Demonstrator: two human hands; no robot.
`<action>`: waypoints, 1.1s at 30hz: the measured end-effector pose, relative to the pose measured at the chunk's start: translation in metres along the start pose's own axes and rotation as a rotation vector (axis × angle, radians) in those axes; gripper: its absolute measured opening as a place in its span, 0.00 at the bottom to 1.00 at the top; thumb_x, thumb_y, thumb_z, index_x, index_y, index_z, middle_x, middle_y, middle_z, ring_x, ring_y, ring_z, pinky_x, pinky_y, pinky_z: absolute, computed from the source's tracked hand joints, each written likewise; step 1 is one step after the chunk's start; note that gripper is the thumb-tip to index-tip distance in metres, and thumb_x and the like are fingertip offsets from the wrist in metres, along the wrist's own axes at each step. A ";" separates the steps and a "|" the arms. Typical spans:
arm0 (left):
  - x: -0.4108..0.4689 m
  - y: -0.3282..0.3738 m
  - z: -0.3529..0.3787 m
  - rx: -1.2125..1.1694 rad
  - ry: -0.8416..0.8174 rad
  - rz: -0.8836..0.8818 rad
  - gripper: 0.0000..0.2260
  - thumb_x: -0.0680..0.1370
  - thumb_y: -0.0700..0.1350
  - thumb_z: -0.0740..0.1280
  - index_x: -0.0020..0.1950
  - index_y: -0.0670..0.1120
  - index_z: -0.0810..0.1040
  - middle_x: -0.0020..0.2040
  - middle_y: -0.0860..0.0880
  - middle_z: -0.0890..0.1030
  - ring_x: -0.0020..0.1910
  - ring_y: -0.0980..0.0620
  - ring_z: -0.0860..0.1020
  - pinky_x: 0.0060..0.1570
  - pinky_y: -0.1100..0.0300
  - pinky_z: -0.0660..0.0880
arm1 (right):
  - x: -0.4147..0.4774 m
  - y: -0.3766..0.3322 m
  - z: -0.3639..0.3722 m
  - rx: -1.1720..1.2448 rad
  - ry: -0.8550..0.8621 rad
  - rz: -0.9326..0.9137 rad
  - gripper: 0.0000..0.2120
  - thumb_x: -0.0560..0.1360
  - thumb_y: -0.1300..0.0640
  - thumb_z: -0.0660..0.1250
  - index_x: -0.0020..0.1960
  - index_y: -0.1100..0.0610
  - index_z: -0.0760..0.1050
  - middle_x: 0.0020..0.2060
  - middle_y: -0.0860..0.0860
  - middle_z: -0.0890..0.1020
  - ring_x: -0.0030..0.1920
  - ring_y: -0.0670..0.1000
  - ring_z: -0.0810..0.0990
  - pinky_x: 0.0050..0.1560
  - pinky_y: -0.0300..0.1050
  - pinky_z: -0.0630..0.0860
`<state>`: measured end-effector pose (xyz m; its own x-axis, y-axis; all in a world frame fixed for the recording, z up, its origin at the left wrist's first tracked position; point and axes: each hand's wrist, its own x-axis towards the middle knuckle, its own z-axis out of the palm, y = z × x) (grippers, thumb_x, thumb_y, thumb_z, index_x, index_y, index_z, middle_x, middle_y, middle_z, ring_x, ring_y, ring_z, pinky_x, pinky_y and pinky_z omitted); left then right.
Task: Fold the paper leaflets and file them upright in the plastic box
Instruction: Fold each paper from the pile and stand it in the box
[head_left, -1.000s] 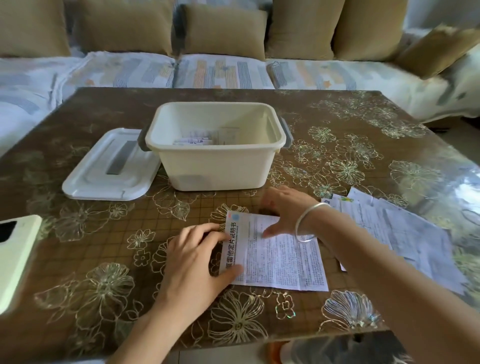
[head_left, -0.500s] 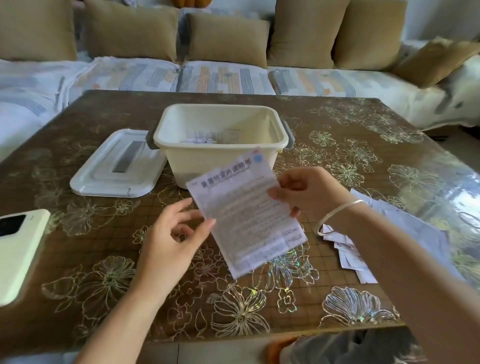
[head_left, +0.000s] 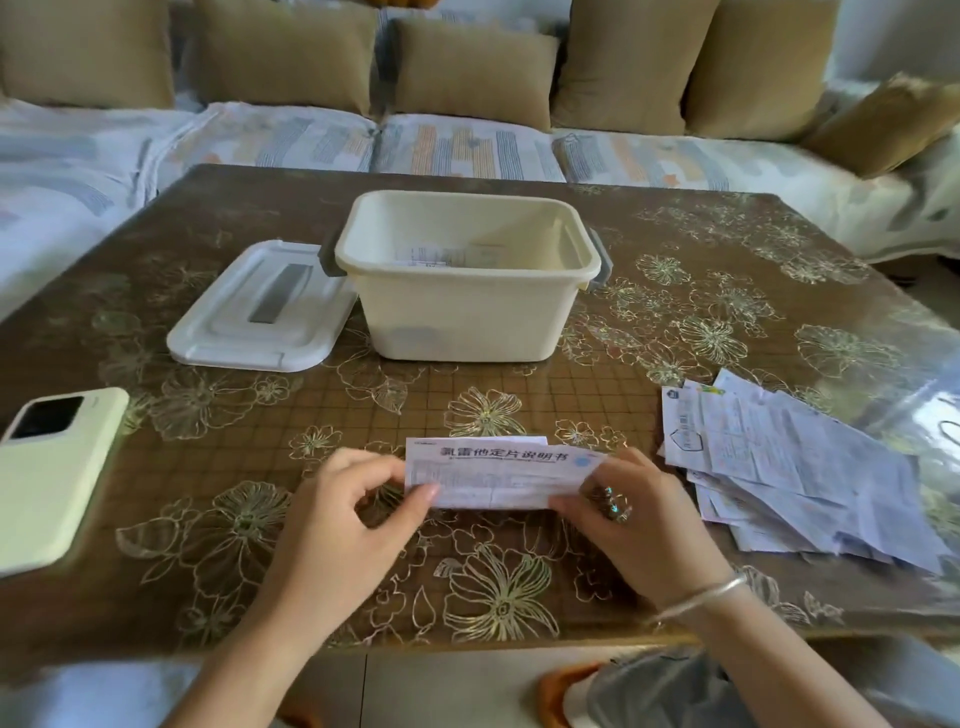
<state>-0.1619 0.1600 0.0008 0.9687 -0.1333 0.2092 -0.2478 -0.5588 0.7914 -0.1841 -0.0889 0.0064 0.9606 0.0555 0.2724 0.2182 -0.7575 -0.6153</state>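
Observation:
A white printed leaflet (head_left: 498, 475), folded into a long strip with its title line facing me, is held just above the table near the front edge. My left hand (head_left: 358, 514) pinches its left end and my right hand (head_left: 639, 514) pinches its right end. The cream plastic box (head_left: 467, 317) stands open behind it at the table's middle, with a few folded leaflets (head_left: 431, 255) showing inside. A loose pile of unfolded leaflets (head_left: 795, 462) lies to the right.
The box's white lid (head_left: 260, 312) lies flat to the left of the box. A pale green phone (head_left: 47, 467) rests at the left edge. The floral table (head_left: 727, 312) has a sofa with cushions behind it.
The leaflet lay flat on the table, was lifted and turned in the air, and is now folded into a narrow strip held low between both hands.

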 end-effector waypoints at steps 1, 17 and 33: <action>-0.003 -0.003 0.002 0.024 -0.008 -0.013 0.04 0.70 0.57 0.69 0.43 0.60 0.80 0.47 0.59 0.78 0.47 0.64 0.76 0.45 0.77 0.69 | -0.005 0.001 0.003 -0.026 -0.008 -0.007 0.09 0.69 0.54 0.75 0.46 0.44 0.81 0.39 0.28 0.77 0.45 0.42 0.76 0.43 0.33 0.72; -0.011 -0.011 0.020 0.314 0.146 0.087 0.30 0.69 0.51 0.73 0.69 0.46 0.71 0.63 0.52 0.74 0.59 0.54 0.72 0.58 0.60 0.71 | -0.001 -0.004 0.031 -0.199 0.135 0.070 0.18 0.69 0.51 0.74 0.57 0.48 0.74 0.34 0.41 0.76 0.40 0.46 0.71 0.39 0.41 0.66; 0.010 -0.016 0.013 0.373 -0.122 0.369 0.19 0.72 0.65 0.64 0.56 0.56 0.81 0.53 0.64 0.79 0.54 0.63 0.74 0.60 0.61 0.64 | 0.019 -0.003 0.017 -0.266 -0.142 -0.376 0.13 0.76 0.43 0.62 0.53 0.48 0.80 0.53 0.40 0.82 0.55 0.42 0.79 0.54 0.44 0.77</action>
<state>-0.1483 0.1571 -0.0171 0.8176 -0.4580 0.3491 -0.5731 -0.7062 0.4157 -0.1639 -0.0746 0.0003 0.8413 0.4320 0.3249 0.5215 -0.8067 -0.2778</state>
